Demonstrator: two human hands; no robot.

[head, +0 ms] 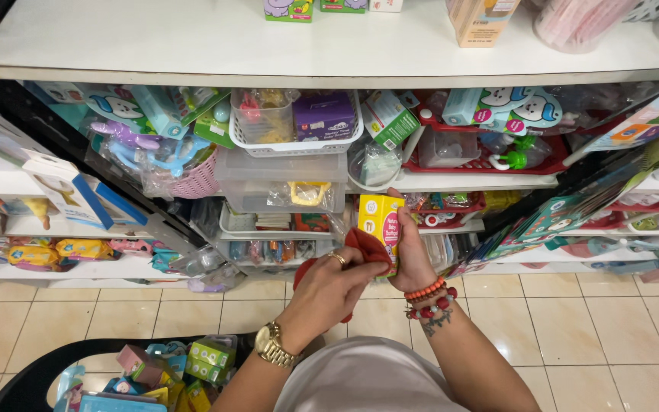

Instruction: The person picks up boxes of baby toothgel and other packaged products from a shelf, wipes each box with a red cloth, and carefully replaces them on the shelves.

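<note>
Head view: we wipe a yellow box (pixel 380 221) with a red cloth (pixel 364 248)
Right hand (pixel 412 255): fingers hold the box
Left hand (pixel 329 286): fingers pinch the cloth
Progress: wiping midway, box not yet shelved

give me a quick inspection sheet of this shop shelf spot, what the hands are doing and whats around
surface: white shelves, several tiers, packed with goods; beige tiled floor below
job's things: small yellow box held upright by the right hand; red cloth pressed against the box by the left hand
clutter: white basket of small packs, clear plastic bin, pink basket, red tray; black crate of boxed goods on the floor
grippers: left hand wears a ring and gold watch, closed on the cloth; right hand wears red bead bracelets, closed on the box
cables: nothing seen
surroundings: more stocked shelves to either side; no other person seen
</note>
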